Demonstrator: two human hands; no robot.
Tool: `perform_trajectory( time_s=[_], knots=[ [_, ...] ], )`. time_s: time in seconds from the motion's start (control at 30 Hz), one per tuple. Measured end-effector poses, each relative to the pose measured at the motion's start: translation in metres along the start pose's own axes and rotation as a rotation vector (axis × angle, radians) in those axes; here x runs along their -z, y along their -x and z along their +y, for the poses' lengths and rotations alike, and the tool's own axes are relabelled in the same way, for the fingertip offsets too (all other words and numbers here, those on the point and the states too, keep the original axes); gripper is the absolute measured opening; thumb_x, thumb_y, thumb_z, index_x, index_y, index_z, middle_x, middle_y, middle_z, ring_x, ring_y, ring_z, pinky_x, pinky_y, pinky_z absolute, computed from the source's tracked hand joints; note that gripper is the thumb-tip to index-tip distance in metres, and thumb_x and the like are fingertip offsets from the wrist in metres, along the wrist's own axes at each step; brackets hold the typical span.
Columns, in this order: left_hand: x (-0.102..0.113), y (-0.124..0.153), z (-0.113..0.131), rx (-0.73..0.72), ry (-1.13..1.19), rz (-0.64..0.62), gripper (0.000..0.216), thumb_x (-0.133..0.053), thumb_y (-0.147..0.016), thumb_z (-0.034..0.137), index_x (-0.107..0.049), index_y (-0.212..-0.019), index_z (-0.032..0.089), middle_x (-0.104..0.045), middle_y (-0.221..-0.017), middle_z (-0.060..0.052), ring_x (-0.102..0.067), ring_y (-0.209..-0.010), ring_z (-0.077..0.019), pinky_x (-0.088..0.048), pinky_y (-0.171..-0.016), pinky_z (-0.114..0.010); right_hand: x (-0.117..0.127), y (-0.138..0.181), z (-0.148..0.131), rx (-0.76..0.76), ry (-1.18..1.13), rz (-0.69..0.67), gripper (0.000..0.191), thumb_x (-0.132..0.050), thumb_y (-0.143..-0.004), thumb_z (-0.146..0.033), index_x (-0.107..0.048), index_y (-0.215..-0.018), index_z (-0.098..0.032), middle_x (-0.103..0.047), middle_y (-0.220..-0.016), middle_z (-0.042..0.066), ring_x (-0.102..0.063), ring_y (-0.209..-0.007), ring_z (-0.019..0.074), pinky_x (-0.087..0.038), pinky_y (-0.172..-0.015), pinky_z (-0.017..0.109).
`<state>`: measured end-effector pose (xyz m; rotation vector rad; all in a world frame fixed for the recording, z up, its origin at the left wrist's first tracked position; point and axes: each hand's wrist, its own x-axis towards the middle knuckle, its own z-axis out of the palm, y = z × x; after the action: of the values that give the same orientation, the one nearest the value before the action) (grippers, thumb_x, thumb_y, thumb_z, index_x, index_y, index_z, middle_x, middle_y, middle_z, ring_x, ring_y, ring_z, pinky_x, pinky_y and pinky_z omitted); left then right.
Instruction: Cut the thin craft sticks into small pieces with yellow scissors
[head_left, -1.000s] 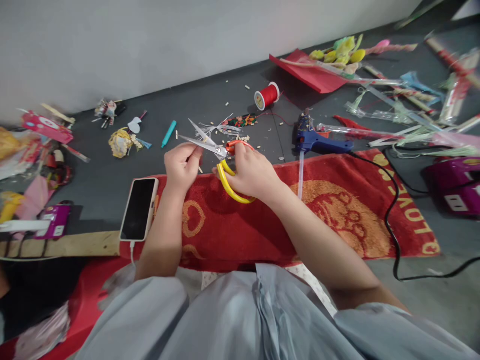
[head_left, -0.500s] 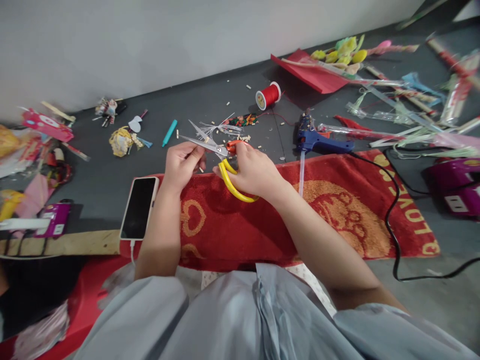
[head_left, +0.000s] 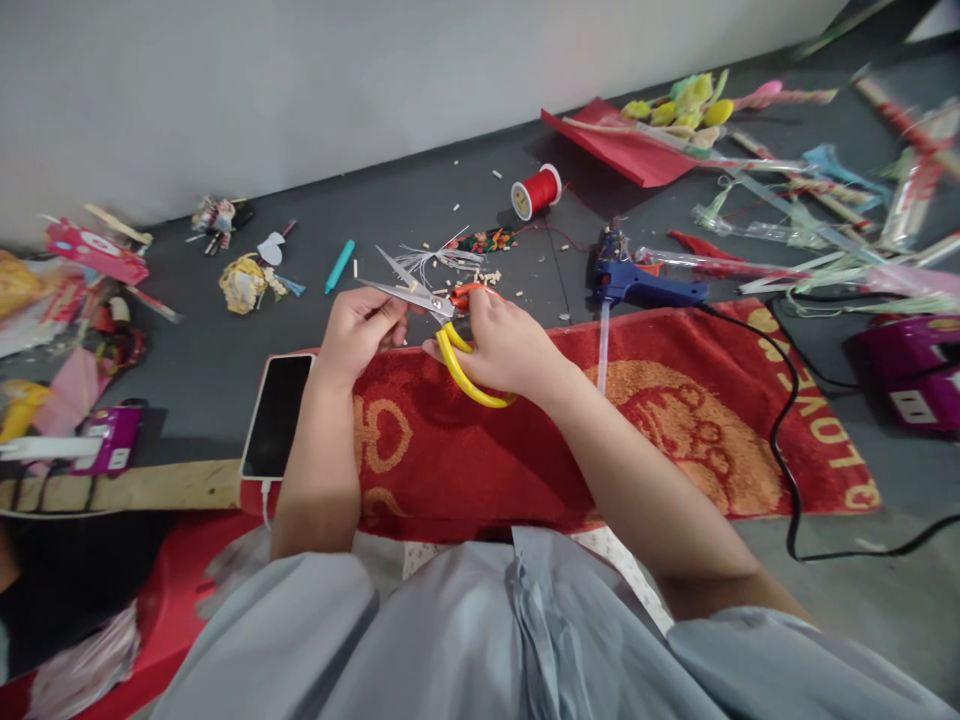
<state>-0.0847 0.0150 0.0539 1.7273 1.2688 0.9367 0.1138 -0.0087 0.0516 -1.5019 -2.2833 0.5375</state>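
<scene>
Two hands, right hand [head_left: 504, 345] on scissors [head_left: 442, 320]

Bare red towel [head_left: 540, 450] below my right hand [head_left: 504, 345]: open passage there. Phone [head_left: 276, 415] blocks low beside my left hand [head_left: 360, 330]. Ahead, scrap bits and tassel [head_left: 439, 258]; glue gun [head_left: 637, 285] crowds my right side.

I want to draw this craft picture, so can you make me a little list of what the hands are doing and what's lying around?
right hand: holds yellow-handled scissors, blades open
left hand: pinches something small by the blades, too small to tell
under the hands: red towel
beside left arm: phone
behind: red thread spool, blue glue gun
</scene>
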Motion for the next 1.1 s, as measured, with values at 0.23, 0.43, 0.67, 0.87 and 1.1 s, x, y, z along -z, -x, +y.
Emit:
perform_trajectory(
  time_s=[0.23,0.43,0.67,0.87,1.1],
  knots=[
    [0.002,0.000,0.003,0.067,0.072,-0.016,0.037,-0.065,-0.077,0.057,-0.070,-0.073,0.021,-0.044,-0.042,0.004,-0.033,-0.034,-0.0036,-0.023,-0.032,-0.017,0.004,-0.002,-0.002,-0.050,-0.011,-0.070,0.049,-0.044,-0.089,-0.053,-0.053,-0.110,-0.010,-0.068,-0.105,0.015,-0.064,-0.093,0.0268,-0.042,-0.077,0.034],
    [0.001,-0.001,0.002,0.067,0.065,-0.030,0.036,-0.062,-0.081,0.054,-0.068,-0.073,0.020,-0.044,-0.042,0.005,-0.027,-0.031,-0.0022,-0.020,-0.030,-0.017,0.001,-0.005,-0.003,-0.116,-0.005,-0.089,0.046,-0.046,-0.085,-0.051,-0.058,-0.108,-0.012,-0.071,-0.098,0.012,-0.067,-0.088,0.0283,-0.044,-0.073,0.034],
    [0.000,-0.002,0.002,0.028,0.020,-0.034,0.035,-0.059,-0.084,0.053,-0.067,-0.070,0.021,-0.044,-0.042,0.004,-0.030,-0.033,-0.0038,-0.021,-0.031,-0.019,0.002,-0.004,-0.007,-0.154,0.015,-0.097,0.044,-0.045,-0.084,-0.049,-0.062,-0.102,-0.012,-0.072,-0.094,0.015,-0.068,-0.086,0.0295,-0.045,-0.072,0.035],
    [-0.007,-0.005,0.000,-0.103,-0.197,0.077,0.039,-0.052,-0.089,0.050,-0.063,-0.065,0.021,-0.051,-0.044,0.003,-0.040,-0.039,-0.0068,-0.030,-0.040,-0.021,0.001,-0.004,-0.007,-0.196,0.020,-0.087,0.045,-0.043,-0.086,-0.050,-0.062,-0.101,-0.012,-0.071,-0.093,0.016,-0.068,-0.087,0.0304,-0.046,-0.073,0.036],
    [-0.021,-0.005,-0.003,-0.288,-0.623,0.358,0.025,-0.051,-0.090,0.037,-0.067,-0.078,0.020,-0.065,-0.068,-0.003,-0.059,-0.064,-0.0135,-0.043,-0.062,-0.027,0.001,-0.005,-0.005,-0.246,-0.029,-0.046,0.049,-0.043,-0.086,-0.053,-0.059,-0.104,-0.010,-0.071,-0.097,0.018,-0.068,-0.090,0.0331,-0.047,-0.075,0.038]
  ],
)
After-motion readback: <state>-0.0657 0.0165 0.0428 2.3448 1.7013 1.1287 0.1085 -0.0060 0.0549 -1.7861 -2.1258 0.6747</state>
